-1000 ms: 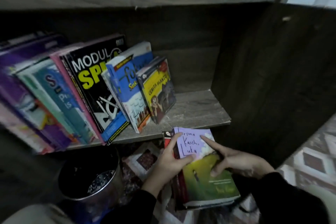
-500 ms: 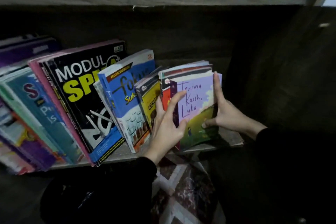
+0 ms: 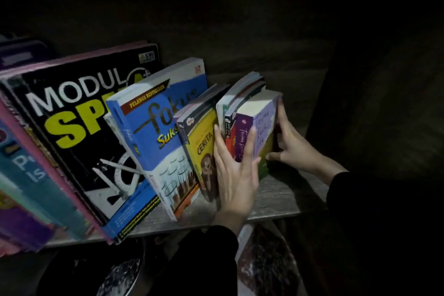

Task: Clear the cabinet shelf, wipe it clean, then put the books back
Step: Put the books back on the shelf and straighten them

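Shelf (image 3: pixel 283 197) holds purple book (image 3: pixel 248 134) upright, spine outward; left hand (image 3: pixel 234 175), right hand (image 3: pixel 292 145) press straight-fingered.

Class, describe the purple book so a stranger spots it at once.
The wooden shelf holds a leaning row of books. At its right end, between left hand and right hand, is the purple book. Its neighbours are a red book and a yellow book.

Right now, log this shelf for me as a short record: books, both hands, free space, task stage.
Row: black Modul book, blue Fokus book, yellow Cerita book, leaning left on the shelf
Right end: purple book, with slim books between it and the yellow one
Left hand: fingers flat on the purple spine
Right hand: pressing the purple cover from the right
Free space: bare board at the right
Stage: books going back
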